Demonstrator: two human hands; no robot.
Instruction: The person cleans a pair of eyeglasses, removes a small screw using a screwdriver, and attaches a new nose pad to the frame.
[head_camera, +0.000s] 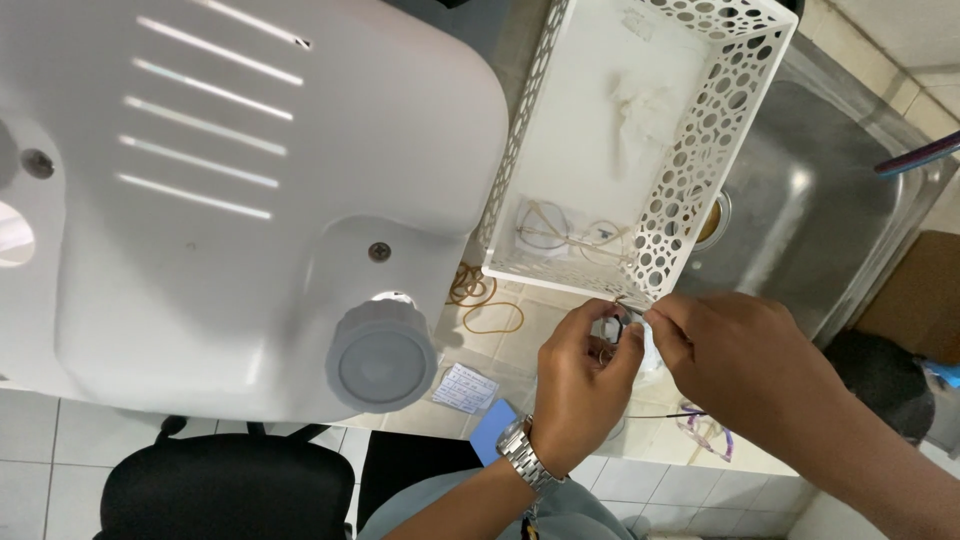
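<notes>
Head view: left hand (580, 385) and right hand (745, 355) together, fingertips pinching a small metal piece (626, 318) between them, just below white basket (690, 190).

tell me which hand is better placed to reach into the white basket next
Probably the right hand: its fingertips sit just under the white basket corner, while the left hand grips the small item lower down.

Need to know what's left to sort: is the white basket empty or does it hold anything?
Not empty. The basket holds thin-framed glasses at its near end and a crumpled white tissue farther back.
</notes>
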